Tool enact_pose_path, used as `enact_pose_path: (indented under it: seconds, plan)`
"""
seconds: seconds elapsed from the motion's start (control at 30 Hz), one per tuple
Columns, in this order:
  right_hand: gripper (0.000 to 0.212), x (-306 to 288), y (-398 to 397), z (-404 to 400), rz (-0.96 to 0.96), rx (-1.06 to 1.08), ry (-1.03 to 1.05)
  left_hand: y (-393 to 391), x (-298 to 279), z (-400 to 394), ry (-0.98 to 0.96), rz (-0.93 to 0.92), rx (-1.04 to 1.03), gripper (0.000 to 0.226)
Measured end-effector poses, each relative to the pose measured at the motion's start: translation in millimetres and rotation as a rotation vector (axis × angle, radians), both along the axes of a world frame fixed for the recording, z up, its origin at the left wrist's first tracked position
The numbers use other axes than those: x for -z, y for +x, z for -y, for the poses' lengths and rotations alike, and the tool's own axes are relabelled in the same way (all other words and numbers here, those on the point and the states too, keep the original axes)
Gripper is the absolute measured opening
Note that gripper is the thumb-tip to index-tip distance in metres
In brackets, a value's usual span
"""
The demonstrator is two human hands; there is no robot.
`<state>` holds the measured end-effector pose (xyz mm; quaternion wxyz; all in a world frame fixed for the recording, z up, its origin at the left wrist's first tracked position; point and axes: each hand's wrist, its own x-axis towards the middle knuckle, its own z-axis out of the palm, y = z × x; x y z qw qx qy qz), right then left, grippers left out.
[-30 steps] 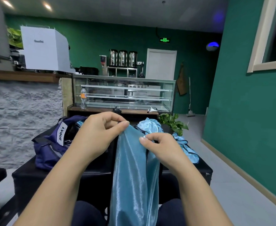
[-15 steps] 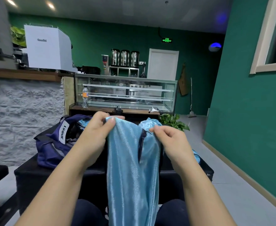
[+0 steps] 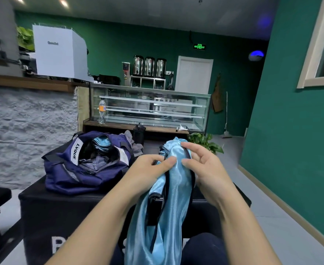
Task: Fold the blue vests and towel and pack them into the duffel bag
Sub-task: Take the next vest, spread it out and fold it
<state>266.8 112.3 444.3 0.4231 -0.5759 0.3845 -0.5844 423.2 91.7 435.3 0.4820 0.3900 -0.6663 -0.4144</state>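
From the head view, both hands hold a blue vest (image 3: pixel 168 203) over the near edge of the black desk (image 3: pixel 61 203): the left hand (image 3: pixel 147 169) pinches its upper edge, and the right hand (image 3: pixel 201 165) rests curled fingers against the fabric. The duffel bag (image 3: pixel 86 169) sits open on the desk's left, folded blue cloth inside. Folding looks in hand; next, the vest needs straightening and doubling before it goes in the bag.

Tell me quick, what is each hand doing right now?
Left hand: pinching the top of the blue vest.
Right hand: fingers curled on the same vest, holding its upper edge.
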Motion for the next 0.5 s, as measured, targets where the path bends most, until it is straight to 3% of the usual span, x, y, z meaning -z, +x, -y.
enact_pose_path:
  seconds: [0.07,0.17,0.27,0.37,0.5]
  plan:
    - [0.022,0.9,1.4,-0.5,-0.082,0.090,-0.029,-2.8,0.3,2.1,-0.026,-0.043,-0.048,0.023]
    - [0.014,2.7,-0.5,2.5,-0.284,0.266,-0.037,-1.5,0.8,3.9,-0.080,-0.074,-0.097,0.039]
    - [0.008,2.1,0.1,4.1,-0.281,0.248,0.017,0.3,-2.2,2.5,-0.175,-0.042,-0.185,0.046]
    - [0.020,1.3,0.7,5.6,-0.269,0.275,0.039,4.4,0.4,4.3,-0.171,-0.035,-0.224,0.046]
    - [0.025,3.3,-3.1,9.0,-0.256,0.294,0.041,7.1,-0.5,8.9,-0.030,-0.035,-0.117,0.032]
